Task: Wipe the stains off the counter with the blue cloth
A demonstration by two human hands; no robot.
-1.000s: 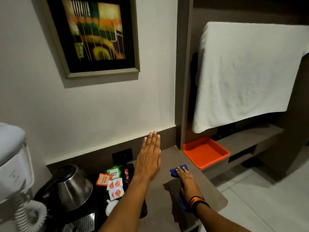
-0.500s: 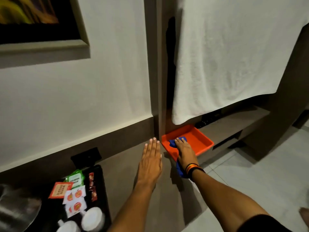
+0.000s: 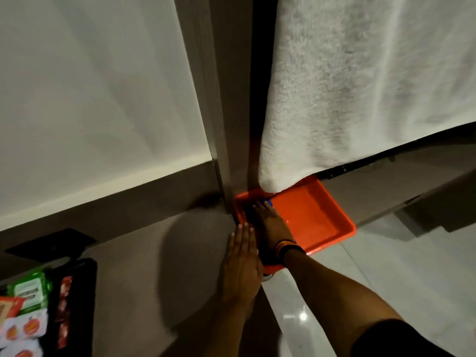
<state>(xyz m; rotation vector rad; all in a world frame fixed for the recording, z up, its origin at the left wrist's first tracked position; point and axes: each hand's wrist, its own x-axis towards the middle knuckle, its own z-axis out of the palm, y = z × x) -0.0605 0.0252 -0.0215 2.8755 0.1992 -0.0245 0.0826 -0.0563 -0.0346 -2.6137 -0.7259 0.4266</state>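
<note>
The blue cloth (image 3: 268, 202) lies in the near left corner of an orange tray (image 3: 316, 217); only a small blue patch shows past my fingertips. My right hand (image 3: 270, 224), with a banded wristband, presses palm down on the cloth and covers most of it. My left hand (image 3: 242, 256) rests flat, fingers together, on the right edge of the grey-brown counter (image 3: 154, 253), right beside the tray. I cannot make out any stains on the dim counter surface.
A large white towel (image 3: 360, 86) hangs just above the tray's far side. A black tray (image 3: 85, 292) with several sachets (image 3: 28, 292) sits at the counter's left. A black wall socket (image 3: 51, 243) is behind it. Pale floor tiles (image 3: 386, 266) lie to the right.
My right hand slid the blue cloth forward off the counter's end and into the orange tray. My left hand stayed flat on the counter. The view tipped down and to the right.
</note>
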